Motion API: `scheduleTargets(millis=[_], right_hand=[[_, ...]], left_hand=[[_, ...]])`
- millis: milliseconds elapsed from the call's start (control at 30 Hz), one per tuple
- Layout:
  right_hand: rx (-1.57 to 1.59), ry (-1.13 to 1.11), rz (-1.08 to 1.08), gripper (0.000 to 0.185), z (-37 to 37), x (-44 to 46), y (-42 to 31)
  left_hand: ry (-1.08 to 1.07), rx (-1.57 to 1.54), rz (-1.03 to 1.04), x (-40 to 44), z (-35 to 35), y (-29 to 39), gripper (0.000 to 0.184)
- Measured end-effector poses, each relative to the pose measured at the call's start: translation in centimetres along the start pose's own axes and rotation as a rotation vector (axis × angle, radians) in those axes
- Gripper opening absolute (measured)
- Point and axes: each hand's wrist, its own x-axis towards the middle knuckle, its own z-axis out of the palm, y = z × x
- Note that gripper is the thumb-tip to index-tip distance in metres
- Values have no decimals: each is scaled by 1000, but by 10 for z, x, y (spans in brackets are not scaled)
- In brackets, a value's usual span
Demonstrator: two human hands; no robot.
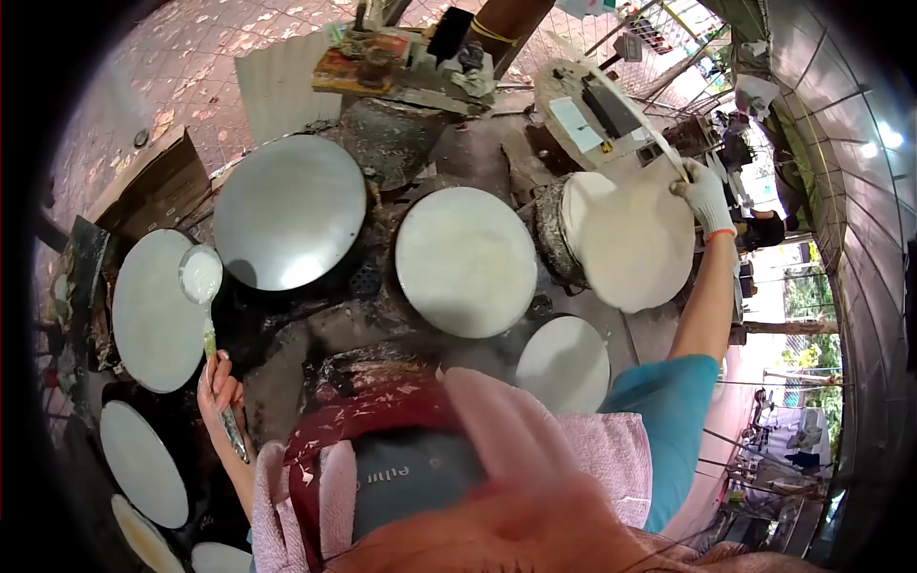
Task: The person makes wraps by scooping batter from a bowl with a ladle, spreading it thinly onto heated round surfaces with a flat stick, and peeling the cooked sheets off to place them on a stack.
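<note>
My left hand (224, 392) is closed around the handle of a ladle (202, 277). White batter fills the ladle's bowl, which hovers over a pale, batter-coated round griddle (153, 329) at the left. My right hand (707, 199), in a white glove, is closed on a long, thin, flat stick (616, 91) that reaches up and to the left. Against that glove is the upper edge of a thin round crepe (642, 244). The crepe lies partly over a stack of similar crepes (583, 196) on a round stand.
A bare metal griddle (289, 212) and a coated one (466, 263) stand in front. More coated griddles (143, 463) line the lower left, and another white disc (564, 363) is near my right side. Beyond the stack, a round board (597, 115) holds papers and a dark slab.
</note>
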Motion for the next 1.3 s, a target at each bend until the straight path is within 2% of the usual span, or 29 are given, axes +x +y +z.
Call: scheduleTargets(millis=[67,100,133,167,200,233,300,367,467,500,600,700,800,867,900,933,967,1000,1033,1067,1100,1133,1200,1267,1300], right_hand=[[-229,75,-111,36,17,8,17],[-298,118,-162,37,41,12,35],[-413,90,-61,34,66,13,45],[-426,145,-53,34,99,10,56],[-463,192,-181,32,136,16,90],[-479,63,-54,36,179,24,115],[-550,135,-101,36,243,17,137],[-542,100,-131,41,298,15,161],[-388,24,-4,39,337,-2,152],[-387,-16,28,38,337,-3,144],[-332,72,3,35,337,-1,138],[-319,59,29,34,347,21,140],[-300,5,73,39,341,28,109],[-173,124,74,32,351,22,97],[-120,211,30,28,366,17,64],[175,232,-41,21,364,-9,33],[222,127,79,23,367,-37,-2],[257,24,203,27,370,-64,-37],[31,25,239,33,390,-84,-51],[298,103,175,33,409,-114,-66],[450,232,43,32,456,-136,-66],[523,238,-37,33,496,-149,-69],[605,152,-212,34,518,-221,-153],[694,18,-429,37,521,-294,-206],[726,-32,-514,39,519,-333,-236]], left_hand=[[33,20,41,-12,21,-33,28],[-33,-13,52,-17,23,-49,29],[-23,-36,53,-25,29,-63,30],[-15,-59,58,-32,34,-74,31],[-3,-81,64,-45,43,-88,31],[-23,-124,55,-50,40,-98,33],[-30,-155,43,-65,38,-112,33],[15,-168,67,-86,54,-127,34],[-121,-164,34,-116,46,-135,35],[-99,-162,45,-126,36,-137,35],[-21,-166,93,-157,18,-144,35],[34,-184,159,-184,1,-153,34],[59,-194,245,-212,-20,-158,34],[-3,-200,282,-232,-39,-160,33],[-70,-204,307,-234,-60,-161,33],[-114,-187,334,-245,-75,-159,33],[687,-45,460,-256,-42,-159,32],[650,-159,454,-276,-54,-157,31],[577,-183,488,-301,-60,-157,30],[593,-234,486,-327,-67,-154,27],[412,-308,598,-354,-98,-163,25],[419,-301,637,-386,-122,-166,23],[462,-364,746,-441,-151,-181,23],[555,-440,853,-499,-199,-202,25],[630,-363,891,-526,-230,-212,25]])
